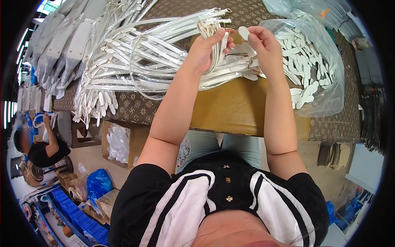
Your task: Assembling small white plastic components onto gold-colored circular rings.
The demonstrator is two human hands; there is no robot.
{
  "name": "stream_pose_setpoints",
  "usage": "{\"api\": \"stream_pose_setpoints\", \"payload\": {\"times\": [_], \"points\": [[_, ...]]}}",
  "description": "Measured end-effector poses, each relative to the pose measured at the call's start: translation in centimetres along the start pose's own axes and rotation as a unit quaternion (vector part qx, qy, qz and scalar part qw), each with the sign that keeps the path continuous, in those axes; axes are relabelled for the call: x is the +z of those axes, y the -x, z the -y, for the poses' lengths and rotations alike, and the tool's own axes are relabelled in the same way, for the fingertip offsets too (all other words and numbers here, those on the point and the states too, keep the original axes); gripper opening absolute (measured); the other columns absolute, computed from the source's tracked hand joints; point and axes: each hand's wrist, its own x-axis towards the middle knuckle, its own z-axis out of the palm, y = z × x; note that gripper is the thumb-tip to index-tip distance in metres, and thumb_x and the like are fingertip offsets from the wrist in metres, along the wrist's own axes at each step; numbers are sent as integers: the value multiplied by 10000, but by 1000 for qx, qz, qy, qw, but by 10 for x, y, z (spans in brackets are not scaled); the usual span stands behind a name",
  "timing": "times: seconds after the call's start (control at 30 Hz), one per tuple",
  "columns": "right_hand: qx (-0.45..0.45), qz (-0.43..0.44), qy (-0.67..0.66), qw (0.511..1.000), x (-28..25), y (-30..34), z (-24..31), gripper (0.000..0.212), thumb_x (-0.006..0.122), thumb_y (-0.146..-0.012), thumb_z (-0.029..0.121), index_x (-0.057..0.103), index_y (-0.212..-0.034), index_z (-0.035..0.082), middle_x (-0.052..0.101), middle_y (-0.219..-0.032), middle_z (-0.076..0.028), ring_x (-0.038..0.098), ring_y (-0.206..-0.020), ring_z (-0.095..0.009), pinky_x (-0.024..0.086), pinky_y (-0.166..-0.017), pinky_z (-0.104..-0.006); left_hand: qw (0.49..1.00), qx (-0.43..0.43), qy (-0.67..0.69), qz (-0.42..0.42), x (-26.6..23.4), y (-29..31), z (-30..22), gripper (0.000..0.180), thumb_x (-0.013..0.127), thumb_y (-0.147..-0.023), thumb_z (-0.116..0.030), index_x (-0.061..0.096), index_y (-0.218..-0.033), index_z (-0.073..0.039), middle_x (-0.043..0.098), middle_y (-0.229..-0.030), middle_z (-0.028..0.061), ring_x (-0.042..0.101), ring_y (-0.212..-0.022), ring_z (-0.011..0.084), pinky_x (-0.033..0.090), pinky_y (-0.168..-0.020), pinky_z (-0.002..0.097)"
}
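One bundle of white straps (209, 27) in the left hand (210, 48), one white tab (244, 33) in the right hand (265, 44)

From where I stand, the left hand is curled closed around its bundle, the thumb across the front and the fingers wrapped around the far side. The right hand, just beside it, pinches the single tab between thumb and forefinger, the other fingers bent in. Both hands are raised over the far part of a brown patterned surface (138, 112), above a tan mat (226, 109).

I count one bundle gripped and one tab pinched. To the right lies one clear plastic bag (337, 84), open toward the hands, with a heap of loose white tabs (303, 61) in it, too many and too overlapped to count. To the left spreads one large pile of wrapped straps (154, 53), also beyond counting.

The straps in the hand are slim, smooth and white, bunched at the top with gold-coloured metal fittings and bending downward below. The pinched tab is small, flat and white with a rounded end; the fingers cover the rest. The loose tabs have rounded ends and wavy edges. Clear film glints over much of the pile.

Beyond it, at the upper left, white bags (78, 39) stand in a row.
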Motion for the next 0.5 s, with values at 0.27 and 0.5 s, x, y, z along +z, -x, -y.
{"api": "stream_pose_setpoints", "payload": {"times": [0.27, 0.5], "points": [[-86, -113, -44, 989, 1, 9, 21, 231, 577, -840, -4, 568, -1070, -22, 611, -887, -51, 564, -769, -98, 467, -685, -222, 996, -67, 39, 37, -8, 3, -4, 380, 545, -897, -257, 522, -1098, 65, 580, -783, 98, 516, -681, 176, 411, -566, 266], [44, -91, -168, 981, 10, 11, 13, 202, 602, -841, 37, 571, -1033, -17, 621, -873, -78, 577, -725, -116, 469, -644, -223, 997, -12, 70, 32, -3, 5, 0, 333, 661, -819, -167, 558, -1063, 34, 578, -807, 71, 535, -672, 136, 431, -547, 248]]}}
